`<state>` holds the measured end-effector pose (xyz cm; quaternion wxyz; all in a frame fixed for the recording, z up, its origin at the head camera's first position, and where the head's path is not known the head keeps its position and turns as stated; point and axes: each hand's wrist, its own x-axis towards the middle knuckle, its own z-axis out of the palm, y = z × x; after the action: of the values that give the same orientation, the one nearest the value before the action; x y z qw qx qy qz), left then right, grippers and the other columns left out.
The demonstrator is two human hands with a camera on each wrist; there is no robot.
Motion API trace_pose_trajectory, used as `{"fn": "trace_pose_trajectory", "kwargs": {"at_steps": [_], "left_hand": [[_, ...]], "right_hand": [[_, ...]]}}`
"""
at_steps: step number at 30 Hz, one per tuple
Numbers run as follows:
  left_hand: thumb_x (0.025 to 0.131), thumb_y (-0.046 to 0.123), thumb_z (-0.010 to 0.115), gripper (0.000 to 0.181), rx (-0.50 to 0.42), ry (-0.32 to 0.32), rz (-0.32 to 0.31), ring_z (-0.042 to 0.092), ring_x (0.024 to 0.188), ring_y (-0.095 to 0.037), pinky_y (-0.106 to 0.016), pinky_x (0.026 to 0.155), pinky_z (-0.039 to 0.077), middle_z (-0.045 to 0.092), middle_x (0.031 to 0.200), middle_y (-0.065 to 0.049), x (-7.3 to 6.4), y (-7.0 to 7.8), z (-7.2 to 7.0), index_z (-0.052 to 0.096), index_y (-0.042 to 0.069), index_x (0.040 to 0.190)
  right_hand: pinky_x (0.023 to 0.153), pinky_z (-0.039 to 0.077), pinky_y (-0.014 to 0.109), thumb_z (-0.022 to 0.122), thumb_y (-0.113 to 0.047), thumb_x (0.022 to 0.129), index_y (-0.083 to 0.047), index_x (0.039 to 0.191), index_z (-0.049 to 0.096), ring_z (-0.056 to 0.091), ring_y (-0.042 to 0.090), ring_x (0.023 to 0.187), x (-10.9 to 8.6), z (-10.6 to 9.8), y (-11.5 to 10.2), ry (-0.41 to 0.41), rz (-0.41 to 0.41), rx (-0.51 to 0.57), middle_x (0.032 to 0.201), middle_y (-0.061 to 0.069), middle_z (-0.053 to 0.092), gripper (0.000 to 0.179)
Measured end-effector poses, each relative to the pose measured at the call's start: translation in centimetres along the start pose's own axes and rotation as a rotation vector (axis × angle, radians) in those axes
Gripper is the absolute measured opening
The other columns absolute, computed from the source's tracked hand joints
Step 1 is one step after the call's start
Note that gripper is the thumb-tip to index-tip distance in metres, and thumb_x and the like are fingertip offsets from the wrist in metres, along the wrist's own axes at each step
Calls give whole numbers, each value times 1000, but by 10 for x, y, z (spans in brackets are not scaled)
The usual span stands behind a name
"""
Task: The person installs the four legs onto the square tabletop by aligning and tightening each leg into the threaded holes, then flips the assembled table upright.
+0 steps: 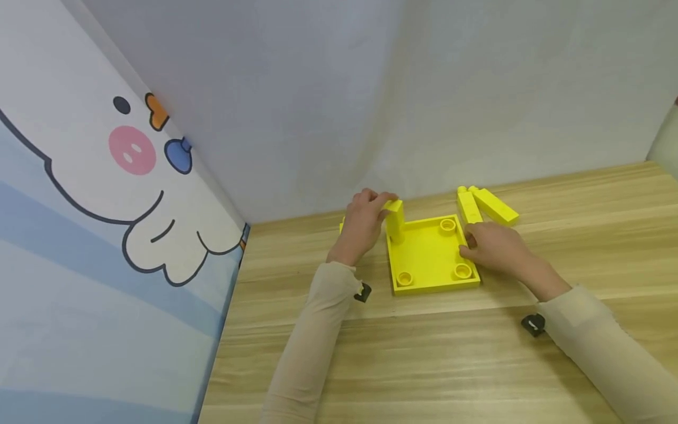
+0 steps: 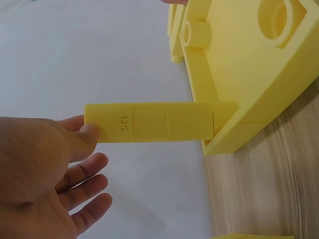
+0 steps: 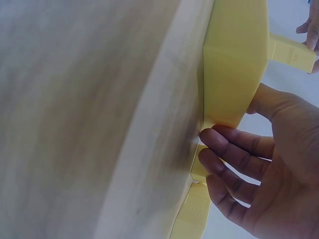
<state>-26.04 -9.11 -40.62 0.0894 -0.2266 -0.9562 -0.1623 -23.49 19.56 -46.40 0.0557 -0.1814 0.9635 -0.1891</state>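
Observation:
A square yellow tray-like base (image 1: 428,250) with raised rims lies on the table, round ring sockets showing at three of its corners. At the far left corner a square yellow leg (image 1: 395,220) stands upright, its lower end in the corner. My left hand (image 1: 364,219) pinches the leg's top between thumb and index finger, the other fingers apart from it. The number 125 shows on the leg (image 2: 149,122) in the left wrist view. My right hand (image 1: 497,247) holds the base's right rim, thumb on the rim and fingertips against the outer side.
Two more yellow legs, one (image 1: 469,207) close to the base and one (image 1: 497,207) angled right, lie behind my right hand. Part of another yellow piece (image 1: 341,225) peeks out behind my left hand. A pale wall (image 1: 371,106) rises behind the table; a cartoon-printed panel (image 1: 175,247) borders the left.

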Motion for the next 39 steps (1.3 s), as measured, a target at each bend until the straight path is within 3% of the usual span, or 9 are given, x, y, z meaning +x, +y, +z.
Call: {"fn": "trace_pose_trajectory", "kwargs": {"at_steps": [6,12,17,27,34,39], "left_hand": [[97,32,70,58,13,-49,-57,51,116,-26,-43,97,45,57,127,-7,0,5,-2,49,21,149],[95,54,65,61,44,11,-122,51,118,-26,-41,94,42,56,127,-7,1,9,2,54,14,140],[100,45,62,46,58,15,-102,52,115,-25,-40,92,43,57,123,-7,2,8,4,59,16,136],[105,27,55,38,110,-38,-28,54,115,-26,-43,95,47,59,125,-8,4,5,4,54,23,142],[106,20,52,39,92,-54,-15,53,115,-26,-42,93,47,59,126,-8,5,4,6,53,28,144],[102,31,61,51,19,-72,-36,50,122,-28,-45,99,45,56,134,-9,6,3,5,48,23,150]], "right_hand": [[53,27,28,64,-25,91,-13,75,50,41,15,63,2,0,3,-14,3,1,66,0,45,24],[53,27,28,64,-26,91,-14,75,50,40,15,63,4,2,6,-9,1,4,65,0,45,24],[53,26,28,64,-25,91,-14,75,50,40,15,63,5,3,7,-13,-4,4,66,0,44,24],[53,26,28,64,-25,91,-14,74,49,40,15,63,9,1,8,-18,-6,12,66,0,44,24],[54,26,28,64,-25,91,-14,75,50,40,15,62,11,3,10,-25,-10,16,65,0,44,24],[53,26,28,64,-25,91,-14,76,50,40,15,63,13,2,12,-29,-11,13,66,0,45,24]]}}
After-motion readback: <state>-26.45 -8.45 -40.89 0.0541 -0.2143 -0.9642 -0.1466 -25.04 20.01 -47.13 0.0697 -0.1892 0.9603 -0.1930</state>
